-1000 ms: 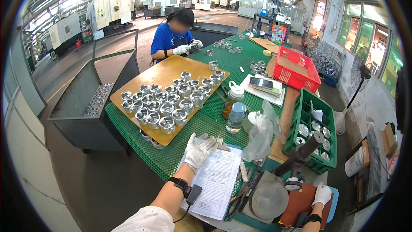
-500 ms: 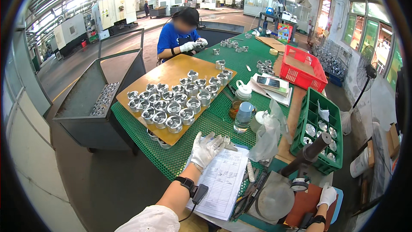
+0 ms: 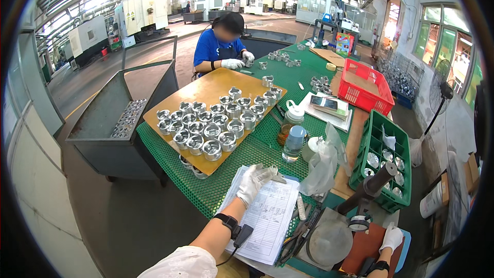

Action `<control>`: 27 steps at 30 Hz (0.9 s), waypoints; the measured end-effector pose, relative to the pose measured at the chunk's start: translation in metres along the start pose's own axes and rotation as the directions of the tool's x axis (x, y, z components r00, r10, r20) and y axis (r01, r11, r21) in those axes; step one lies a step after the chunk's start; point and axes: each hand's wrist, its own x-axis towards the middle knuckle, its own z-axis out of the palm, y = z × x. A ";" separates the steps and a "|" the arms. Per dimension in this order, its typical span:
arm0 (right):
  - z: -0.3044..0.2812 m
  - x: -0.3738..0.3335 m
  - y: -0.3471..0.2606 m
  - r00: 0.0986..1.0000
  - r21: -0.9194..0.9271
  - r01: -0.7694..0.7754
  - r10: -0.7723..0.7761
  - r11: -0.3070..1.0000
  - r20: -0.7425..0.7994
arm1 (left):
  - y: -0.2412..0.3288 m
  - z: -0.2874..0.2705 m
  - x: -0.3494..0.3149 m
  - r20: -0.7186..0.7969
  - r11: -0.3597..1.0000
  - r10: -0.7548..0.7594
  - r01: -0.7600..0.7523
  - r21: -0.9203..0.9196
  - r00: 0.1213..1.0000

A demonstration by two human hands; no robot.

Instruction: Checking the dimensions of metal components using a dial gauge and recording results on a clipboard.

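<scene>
My left hand (image 3: 253,183), in a white glove, lies over the upper part of a clipboard of printed sheets (image 3: 267,211). Its fingers are stretched out, with the tips at a metal clip (image 3: 278,177) along the top edge; whether they touch it I cannot tell. At the lower right, my gloved right hand (image 3: 392,238) rests on a reddish-brown pad (image 3: 366,247), its fingers laid down and partly hidden. Between the hands stands a dial gauge (image 3: 359,222) on a thick post (image 3: 373,185), above a round grey plate (image 3: 330,242).
Beyond my left hand, a tan board (image 3: 206,92) carries rows of silver pistons (image 3: 212,149). Bottles (image 3: 293,146) and a plastic bag (image 3: 321,170) stand nearby. A green crate (image 3: 406,175) holds more parts. Across the table, a person in blue (image 3: 218,51) handles a metal part.
My left hand has turned and drawn its spread fingers closer together over the clip. My right hand stays on the pad. The person opposite has lowered their hands to the table.
</scene>
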 end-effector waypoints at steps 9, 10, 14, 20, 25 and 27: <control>-0.010 -0.002 -0.006 1.000 -0.012 -0.004 0.004 1.000 -0.006 | -0.032 -0.009 -0.002 0.241 0.520 0.237 -0.333 0.787 0.941; -0.001 0.000 -0.003 1.000 -0.001 -0.010 0.010 1.000 0.013 | -0.032 -0.008 -0.002 0.177 0.675 0.244 -0.298 0.675 0.953; -0.008 -0.007 -0.008 1.000 0.019 -0.013 0.013 1.000 -0.004 | -0.032 -0.011 0.000 0.159 0.661 0.228 -0.272 0.699 0.961; -0.012 -0.008 -0.008 0.998 -0.031 0.050 -0.051 0.998 -0.035 | -0.031 -0.017 0.003 0.186 0.641 0.232 -0.293 0.709 0.955; -0.015 -0.009 -0.008 0.997 -0.059 0.040 -0.044 0.997 -0.059 | -0.033 -0.009 0.000 0.174 0.715 0.239 -0.295 0.634 0.955; -0.018 -0.009 -0.011 0.998 -0.070 0.054 -0.056 0.996 -0.030 | -0.032 -0.015 0.004 0.174 0.698 0.234 -0.290 0.655 0.957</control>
